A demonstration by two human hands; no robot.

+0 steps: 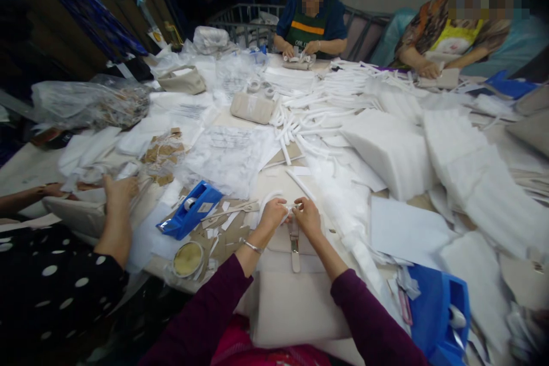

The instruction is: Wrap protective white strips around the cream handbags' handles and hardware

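Observation:
My left hand (273, 214) and my right hand (307, 218) come close together above a beige handbag (300, 306). Between them my fingertips pinch a white foam strip (269, 197), which curves out past my left hand. Just below my fingers, a beige strap (295, 260) with a metal buckle lies on the bag. The bag's lower part rests at the table edge against me. My fingers partly hide what they grip, so its exact wrapping is unclear.
Blue tape dispensers (191, 210) (441, 311) stand left and right. A round tin (188, 258) sits near the front edge. White foam tubes (309, 117) and white padding stacks (388, 148) cover the table. A co-worker's hand (119, 191) handles a bag at left; two people sit opposite.

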